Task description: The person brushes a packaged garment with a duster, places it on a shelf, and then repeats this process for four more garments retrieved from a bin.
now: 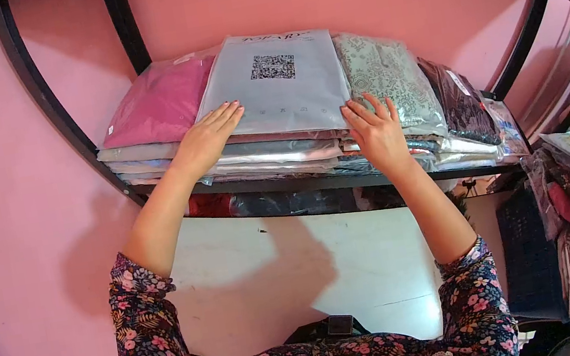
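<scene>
Two hands are going flat on the one grey bag [250, 104], so you aren't really clamping anything right now. Your left grip [207, 142] is lying palm down over its near left corner, fingers together-ish and pointing in toward the middle. Your right grip [377, 134] is sitting palm down at the near right corner, fingers a bit apart: the inner fingertips are touching the bag's edge and the outer ones are reaching over the patterned bag [383, 67]. Neither grip is closing around plastic as far as I can see.

The grey bag is lying on top of the stack [274, 156] on the shelf [286, 184], between the pink bag [153, 109] on the left and the patterned one on the right, with a dark bag [459, 100] sitting farther right. The QR code [272, 67] is facing up.

Main thing spatially, imo: most of the grey bag is stretching away from you, past both grips, toward the wall [233, 5]. Its long axis looks like it's running front to back, though your camera angle is squashing it, so don't quote me. Both grips are touching the near end, but your left fingertips are reaching closer to the middle, while your right is hugging the side edge. Your arms are coming in from either side, with the bag sitting roughly centred between them.
</scene>
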`<state>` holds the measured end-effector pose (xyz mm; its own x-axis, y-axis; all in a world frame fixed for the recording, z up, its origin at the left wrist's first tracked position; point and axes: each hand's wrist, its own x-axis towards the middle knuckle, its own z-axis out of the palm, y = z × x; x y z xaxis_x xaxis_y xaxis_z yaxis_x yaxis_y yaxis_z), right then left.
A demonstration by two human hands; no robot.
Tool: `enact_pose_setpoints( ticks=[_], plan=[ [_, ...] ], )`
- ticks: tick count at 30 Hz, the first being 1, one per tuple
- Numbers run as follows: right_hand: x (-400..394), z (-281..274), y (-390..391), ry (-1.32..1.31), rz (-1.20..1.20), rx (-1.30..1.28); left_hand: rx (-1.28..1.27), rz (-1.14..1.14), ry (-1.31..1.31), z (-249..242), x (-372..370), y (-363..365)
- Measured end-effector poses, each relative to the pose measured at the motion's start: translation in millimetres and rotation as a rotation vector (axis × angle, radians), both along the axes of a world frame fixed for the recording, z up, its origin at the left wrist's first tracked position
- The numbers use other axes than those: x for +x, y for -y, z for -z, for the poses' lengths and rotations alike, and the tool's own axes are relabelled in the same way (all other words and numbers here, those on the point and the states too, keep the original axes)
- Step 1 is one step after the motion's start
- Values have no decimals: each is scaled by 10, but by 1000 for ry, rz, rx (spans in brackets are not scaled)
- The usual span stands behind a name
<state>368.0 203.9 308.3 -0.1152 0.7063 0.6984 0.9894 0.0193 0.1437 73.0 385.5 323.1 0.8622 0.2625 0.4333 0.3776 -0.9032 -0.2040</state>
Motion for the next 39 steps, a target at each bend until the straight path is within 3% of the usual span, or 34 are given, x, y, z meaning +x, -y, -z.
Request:
enact_pose_setpoints(
  ticks=[4,9,11,13,16,18,20,21,23,24,26,31,39],
  plan=[
    [-64,-50,230,-56,42,32,3,-63,93,61,-180,164],
    [28,394,974,-242,-61,64,-50,-114,243,438,-683,847],
    [125,845,1306,-335,8,-6,-120,-144,240,732,-949,1143],
    [201,1361,1688,-389,124,-138,-415,-303,262,1030,-1251,1559],
    [223,2234,2317,-478,153,-360,-577,-468,319,1498,-1640,2209],
    [148,2688,2677,-509,330,-562,-640,-628,289,1773,-1880,2695],
    [124,3212,2900,-481,252,-600,-908,-623,292,2098,-2094,3061],
    [-48,3206,2952,-473,394,-692,-912,-677,310,2202,-2172,3261],
    [-196,3216,2884,-443,351,-686,-1052,-730,148,2334,-2298,3673],
    [-335,3226,2793,-415,300,-674,-1059,-837,197,2371,-2417,4080],
    [-560,3217,2495,-400,231,-696,-1173,-820,70,2516,-2478,4156],
    [-1022,3182,2192,-369,-140,-698,-1060,-1108,265,2183,-2572,5018],
    [-1545,3164,2468,-279,-307,-767,-1136,-1234,397,2340,-3079,6008]
  ],
)
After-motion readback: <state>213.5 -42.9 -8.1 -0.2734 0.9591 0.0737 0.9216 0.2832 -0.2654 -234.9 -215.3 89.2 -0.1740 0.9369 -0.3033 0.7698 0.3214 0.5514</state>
